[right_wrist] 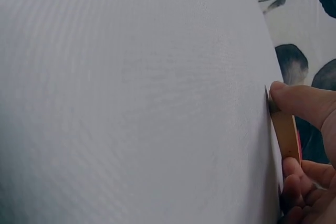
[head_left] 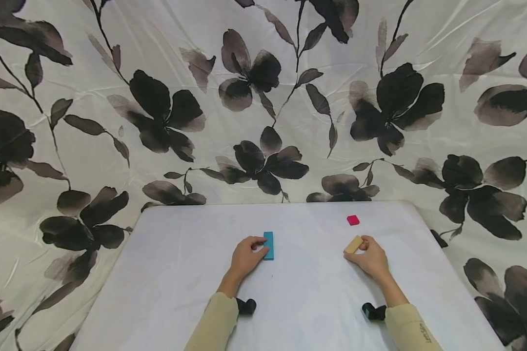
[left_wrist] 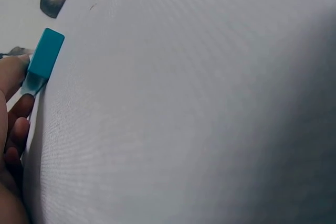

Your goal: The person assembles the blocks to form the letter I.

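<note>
Head view: A person in pale long sleeves [head_left: 212,321] bends both hands to work over a white counter [head_left: 309,292], each hand on a block of its own. The left hand [head_left: 246,257] is at a teal block [head_left: 269,246], which lies toward the counter's far side with its length running away from the person; that lay probably suits a hold from the side, since thumb and index finger meet its left edge. The right hand [head_left: 372,258] has a yellow block [head_left: 354,244] on a slant, thumb at the near left end and fingers at the far right end, a grasp that likely keeps both ends under control. Beyond it sits a red block [head_left: 353,220], apart from the yellow one and touched by neither hand.

The left fingers are bent, with only a narrow gap between index and thumb, and appear to pinch the teal block, as the left wrist view also suggests. The right fingers stand wider, parted by the yellow block's length and gripping it. Whether either block is raised off the surface cannot be told. A floral cloth [head_left: 256,163] spreads beyond the counter.
</note>
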### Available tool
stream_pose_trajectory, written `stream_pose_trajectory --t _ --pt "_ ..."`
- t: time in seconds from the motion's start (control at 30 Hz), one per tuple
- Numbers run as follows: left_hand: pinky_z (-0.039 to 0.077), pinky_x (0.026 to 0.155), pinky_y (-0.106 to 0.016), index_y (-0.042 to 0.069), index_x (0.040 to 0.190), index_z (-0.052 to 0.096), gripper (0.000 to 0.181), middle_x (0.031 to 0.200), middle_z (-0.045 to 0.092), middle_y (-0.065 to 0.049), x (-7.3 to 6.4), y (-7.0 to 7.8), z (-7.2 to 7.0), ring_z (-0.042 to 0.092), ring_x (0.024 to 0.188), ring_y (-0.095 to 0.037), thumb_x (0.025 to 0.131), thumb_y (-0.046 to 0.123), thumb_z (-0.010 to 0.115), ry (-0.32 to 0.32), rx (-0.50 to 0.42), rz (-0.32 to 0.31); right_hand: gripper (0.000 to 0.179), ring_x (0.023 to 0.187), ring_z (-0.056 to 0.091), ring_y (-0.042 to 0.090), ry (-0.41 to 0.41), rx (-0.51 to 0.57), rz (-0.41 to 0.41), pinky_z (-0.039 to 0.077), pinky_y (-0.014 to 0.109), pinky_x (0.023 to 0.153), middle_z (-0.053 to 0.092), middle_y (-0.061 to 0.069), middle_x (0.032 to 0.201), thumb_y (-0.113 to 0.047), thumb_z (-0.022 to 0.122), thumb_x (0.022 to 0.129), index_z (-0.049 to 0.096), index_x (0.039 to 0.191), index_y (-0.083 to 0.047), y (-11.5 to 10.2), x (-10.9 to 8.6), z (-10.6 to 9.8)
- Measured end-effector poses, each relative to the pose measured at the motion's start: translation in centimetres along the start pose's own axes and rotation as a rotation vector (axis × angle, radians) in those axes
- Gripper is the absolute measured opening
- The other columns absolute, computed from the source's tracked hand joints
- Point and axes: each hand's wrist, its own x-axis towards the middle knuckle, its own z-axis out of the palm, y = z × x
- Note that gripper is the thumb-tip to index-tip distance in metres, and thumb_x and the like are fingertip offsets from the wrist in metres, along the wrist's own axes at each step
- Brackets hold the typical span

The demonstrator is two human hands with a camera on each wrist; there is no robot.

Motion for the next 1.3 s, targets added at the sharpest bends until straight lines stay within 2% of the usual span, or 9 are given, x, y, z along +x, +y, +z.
stream_pose_trajectory --t 0.47,0.67,0.87,1.1,1.3 --pt "0.043 0.073 -0.033 0.017 0.114 0.073 0.029 0.098 0.064 0.005 0.05 -0.18 -0.28 0.052 0.081 -0.013 0.086 0.027 0.075 0.016 -0.013 -0.002 0.086 0.099 0.047 0.033 0.008 0.032 0.045 0.039 0.045 0.082 0.051 0.016 0.100 -0.028 0.083 0.075 0.039 0.140 0.005 -0.50 0.83 0.33" --pt "0.043 0.075 -0.032 0.018 0.114 0.072 0.029 0.099 0.064 0.006 -0.05 -0.29 -0.27 0.052 0.082 -0.012 0.086 0.027 0.075 0.011 -0.005 -0.012 0.085 0.100 0.047 0.033 0.007 0.033 0.049 0.039 0.047 0.085 0.050 0.015 0.099 -0.028 0.083 0.075 0.039 0.140 0.005 -0.46 0.83 0.52" --pt "0.044 0.075 -0.033 0.017 0.115 0.072 0.030 0.101 0.065 0.004 0.17 -0.08 -0.31 0.053 0.083 -0.012 0.087 0.028 0.074 0.012 0.000 0.017 0.087 0.100 0.047 0.034 0.017 0.042 0.049 0.039 0.048 0.087 0.051 0.017 0.100 -0.026 0.083 0.076 0.037 0.141 0.007 -0.49 0.67 0.29" --pt "0.044 0.075 -0.032 0.017 0.114 0.072 0.029 0.101 0.065 0.005 0.08 -0.08 -0.16 0.053 0.082 -0.012 0.087 0.027 0.075 0.005 0.003 0.013 0.091 0.101 0.045 0.035 -0.002 0.046 0.072 0.039 0.048 0.086 0.049 0.018 0.100 -0.025 0.084 0.075 0.033 0.142 0.009 -0.27 0.31 0.22" --pt "0.044 0.074 -0.032 0.017 0.114 0.073 0.030 0.100 0.065 0.005 0.10 -0.18 0.02 0.053 0.082 -0.011 0.086 0.028 0.075 0.001 0.005 0.024 0.087 0.101 0.045 0.034 0.018 0.051 0.074 0.038 0.048 0.086 0.049 0.017 0.100 -0.023 0.083 0.076 0.035 0.141 0.008 0.00 0.02 0.35"
